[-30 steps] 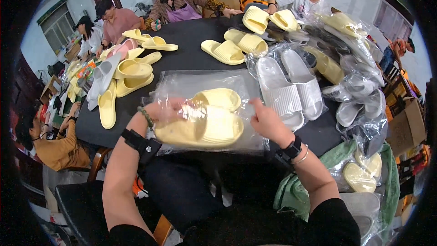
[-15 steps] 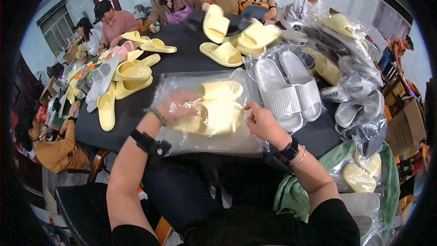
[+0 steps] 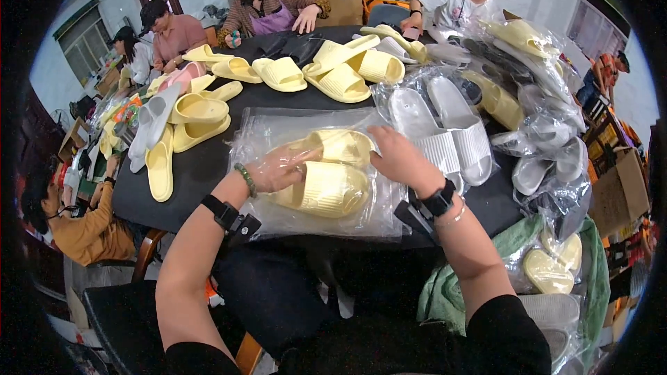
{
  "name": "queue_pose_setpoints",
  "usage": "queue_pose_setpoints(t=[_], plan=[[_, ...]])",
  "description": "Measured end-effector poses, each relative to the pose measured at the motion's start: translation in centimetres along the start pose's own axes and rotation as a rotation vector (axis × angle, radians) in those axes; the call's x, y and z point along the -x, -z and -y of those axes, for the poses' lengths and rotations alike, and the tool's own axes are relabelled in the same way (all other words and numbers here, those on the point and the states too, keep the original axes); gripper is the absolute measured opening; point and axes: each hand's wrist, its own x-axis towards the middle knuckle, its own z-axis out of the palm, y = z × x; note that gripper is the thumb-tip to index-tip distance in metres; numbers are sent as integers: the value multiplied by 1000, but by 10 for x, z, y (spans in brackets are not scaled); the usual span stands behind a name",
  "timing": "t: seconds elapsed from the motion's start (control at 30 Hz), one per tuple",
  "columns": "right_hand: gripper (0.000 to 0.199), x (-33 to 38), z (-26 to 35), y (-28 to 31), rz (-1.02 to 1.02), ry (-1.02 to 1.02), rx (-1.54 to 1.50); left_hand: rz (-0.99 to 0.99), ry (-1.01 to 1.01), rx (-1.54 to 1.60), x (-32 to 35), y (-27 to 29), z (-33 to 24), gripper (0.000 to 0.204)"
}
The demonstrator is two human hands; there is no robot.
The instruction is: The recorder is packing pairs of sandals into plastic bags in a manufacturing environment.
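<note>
A pair of yellow slide slippers (image 3: 325,189) lies side by side in a clear plastic bag (image 3: 330,226) in front of me, ribbed straps up and toes to the right. My left hand (image 3: 276,168) has its fingers closed round the heel part of the farther slipper; plastic film partly covers the fingertips. At the right, my right hand (image 3: 404,157) touches the bag by that slipper's toe, thumb and fingers apart. Beyond it, grey slippers (image 3: 458,140) lie wrapped in clear plastic.
Loose yellow slippers (image 3: 338,78) lie across the table's far side, and more yellow slippers (image 3: 200,112) at the left. Bagged slippers (image 3: 542,107) pile up at the right. A green sack (image 3: 455,295) holds bagged pairs at lower right. Several co-workers sit around the black table (image 3: 201,191).
My right hand has moved up and its fingers have spread from a pinch. The slippers in the bag have shifted slightly. Across the table, a person has put down a yellow slipper.
</note>
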Motion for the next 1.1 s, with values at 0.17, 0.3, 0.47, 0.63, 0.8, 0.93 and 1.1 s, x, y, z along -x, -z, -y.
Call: queue_pose_setpoints(t=[0.17, 0.3, 0.47, 0.63, 0.8, 0.93, 1.1], plan=[[47, 6, -65, -73, 58, -138, 106, 398, 414, 183, -13, 13, -23, 58], [52, 9, -53, -89, 121, -241, 216, 403, 178, -107, 12, -20, 34, 59], [54, 14, -59, -81, 85, -235, 213, 268, 220, -209, 12, -6, 28, 71], [65, 11, -40, -69, 199, -313, 167, 35, 67, -181, 2, -10, 38, 70], [73, 11, -45, -70, 204, -319, 153, -10, -32, -218, -27, -22, 43, 43], [77, 12, -46, -73, 192, -297, 202, -4, -84, -114, -23, -27, 63, 46], [78, 6, -40, -71, 214, -298, 207, -56, 185, -219, 65, -5, 108, 27]])
